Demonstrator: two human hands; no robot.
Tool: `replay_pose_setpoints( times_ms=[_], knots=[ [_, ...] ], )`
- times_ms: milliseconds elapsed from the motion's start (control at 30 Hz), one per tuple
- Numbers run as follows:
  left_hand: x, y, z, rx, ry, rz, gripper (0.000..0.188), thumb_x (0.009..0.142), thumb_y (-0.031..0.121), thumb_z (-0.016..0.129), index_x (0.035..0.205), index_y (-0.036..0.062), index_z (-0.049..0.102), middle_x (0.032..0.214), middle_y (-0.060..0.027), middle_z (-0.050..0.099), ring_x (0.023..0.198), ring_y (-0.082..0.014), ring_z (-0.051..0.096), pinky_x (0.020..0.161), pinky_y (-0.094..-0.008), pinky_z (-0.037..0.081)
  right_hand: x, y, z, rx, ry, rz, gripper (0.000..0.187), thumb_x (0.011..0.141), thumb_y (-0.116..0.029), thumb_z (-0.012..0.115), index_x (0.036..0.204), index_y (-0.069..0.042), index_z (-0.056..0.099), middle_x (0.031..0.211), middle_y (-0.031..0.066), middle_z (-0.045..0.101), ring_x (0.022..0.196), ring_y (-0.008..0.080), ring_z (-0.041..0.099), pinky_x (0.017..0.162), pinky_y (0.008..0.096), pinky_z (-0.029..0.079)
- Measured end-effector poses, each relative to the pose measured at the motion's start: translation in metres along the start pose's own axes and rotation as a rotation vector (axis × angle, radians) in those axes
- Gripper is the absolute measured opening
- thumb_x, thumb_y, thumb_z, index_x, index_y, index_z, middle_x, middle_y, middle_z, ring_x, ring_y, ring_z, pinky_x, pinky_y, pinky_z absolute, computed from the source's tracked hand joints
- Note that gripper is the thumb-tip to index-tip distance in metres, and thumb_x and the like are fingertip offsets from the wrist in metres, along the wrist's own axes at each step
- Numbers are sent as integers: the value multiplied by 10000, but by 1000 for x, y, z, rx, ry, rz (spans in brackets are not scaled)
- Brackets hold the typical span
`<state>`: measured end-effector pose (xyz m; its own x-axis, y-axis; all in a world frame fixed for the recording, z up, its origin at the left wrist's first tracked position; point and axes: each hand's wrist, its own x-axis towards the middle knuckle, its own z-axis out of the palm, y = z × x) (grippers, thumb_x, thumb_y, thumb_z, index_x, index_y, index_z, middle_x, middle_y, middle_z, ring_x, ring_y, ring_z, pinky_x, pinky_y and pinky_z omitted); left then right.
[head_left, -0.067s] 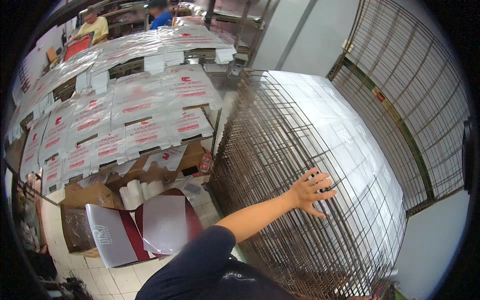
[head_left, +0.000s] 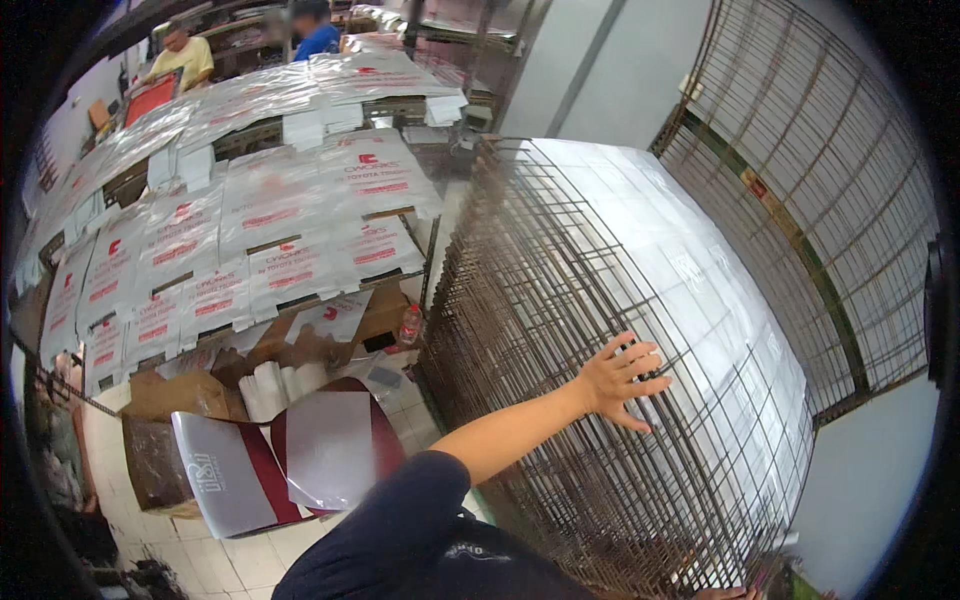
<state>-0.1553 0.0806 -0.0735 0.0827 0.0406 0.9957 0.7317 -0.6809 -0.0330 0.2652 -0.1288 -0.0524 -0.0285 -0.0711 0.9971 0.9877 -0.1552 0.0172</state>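
One of my hands, the left hand (head_left: 618, 380), lies open with fingers spread on the wire rack (head_left: 560, 300) at centre frame. White sheets (head_left: 690, 250) lie on it. My right hand is out of view.

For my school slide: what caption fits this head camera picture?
Left hand spread flat on a stacked wire rack holding white sheets.

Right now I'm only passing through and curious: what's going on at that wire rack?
A person's right hand lies flat, fingers spread, on the top wire grid of a stacked drying rack with white sheets under it. The left hand is out of view. More printed white sheets dry on racks alongside, and two people work at the back.
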Motion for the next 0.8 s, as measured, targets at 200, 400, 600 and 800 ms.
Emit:
replay_pose_setpoints(
  times_ms=[200, 400, 600, 800],
  knots=[
    [2, 3, 2, -3, -24, 4, 739, 708, 819, 523, 1194, 267, 584, 1150, -46, 530, 1157, -268, 516, 1109, -513, 231, -15, 59, -18, -54, -60, 23, 320, 1009, -225, 441, 1023, 45, 612, 1144, 207, 572, 1153, 391, 500, 972, 506, 387],
    [2, -2, -1, 27, -24, 0, 717, 710, 795, 548, 1203, 275, 568, 1148, -31, 529, 1159, -260, 502, 1105, -512, 241, -12, 52, -13, -95, -123, -4, 397, 1047, -302, 343, 1139, 37, 529, 1247, 209, 487, 1171, 376, 456, 973, 531, 376],
    [3, -1, 1, 42, -7, 10, 709, 728, 796, 517, 1195, 265, 559, 1137, -30, 535, 1148, -267, 505, 1106, -511, 227, -12, 52, -13, -41, -126, 51, 385, 1042, -306, 364, 1126, 27, 538, 1249, 189, 491, 1221, 367, 440, 1020, 549, 354],
    [-4, 2, 10, 39, -9, 19, 744, 728, 834, 488, 1207, 270, 570, 1153, -39, 517, 1188, -262, 496, 1118, -523, 234, -15, 55, -20, -9, -108, 102, 326, 1040, -202, 375, 1141, 69, 526, 1291, 219, 467, 1143, 351, 480, 966, 479, 422]
  ],
)
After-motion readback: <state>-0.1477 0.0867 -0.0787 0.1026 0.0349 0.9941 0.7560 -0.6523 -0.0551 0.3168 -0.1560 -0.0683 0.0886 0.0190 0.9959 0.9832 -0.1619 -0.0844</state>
